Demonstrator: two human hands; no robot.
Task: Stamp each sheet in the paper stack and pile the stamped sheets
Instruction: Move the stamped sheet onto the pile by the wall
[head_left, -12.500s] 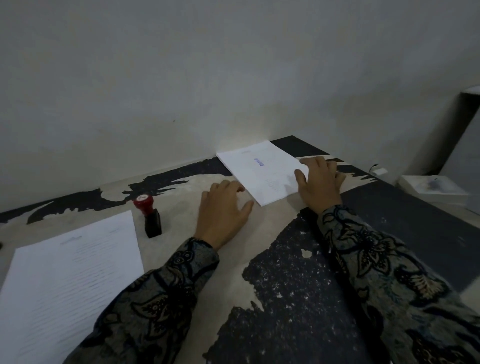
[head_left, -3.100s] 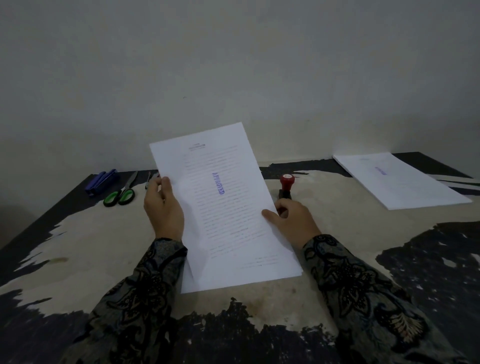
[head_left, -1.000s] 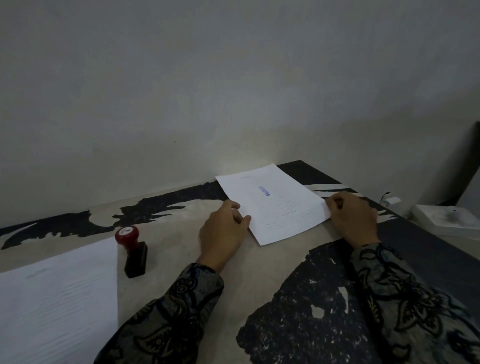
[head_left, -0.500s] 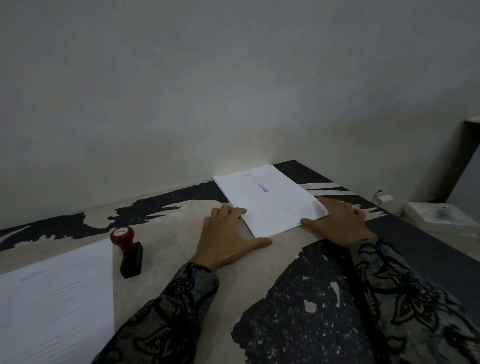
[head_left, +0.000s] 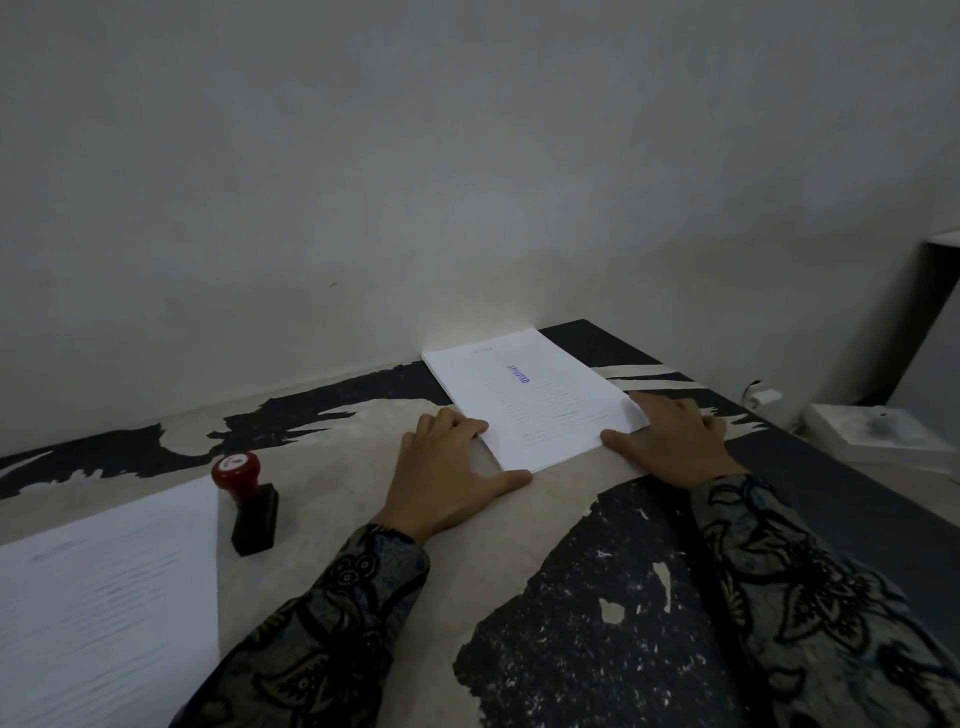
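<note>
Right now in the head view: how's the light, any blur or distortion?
Head view: dim overall, with one brighter patch on the wall behind the stamped pile. The blue stamp mark is sharp enough to see but hard to read. Text on the unstamped stack at lower left is smeared. Wide-angle warp bends the wall-table edge. No glare; the stamp stays distinct.

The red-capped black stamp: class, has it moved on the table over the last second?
No. The red-capped black stamp stands beside the unstamped white paper stack's corner as before; only the camera shifted.
</note>
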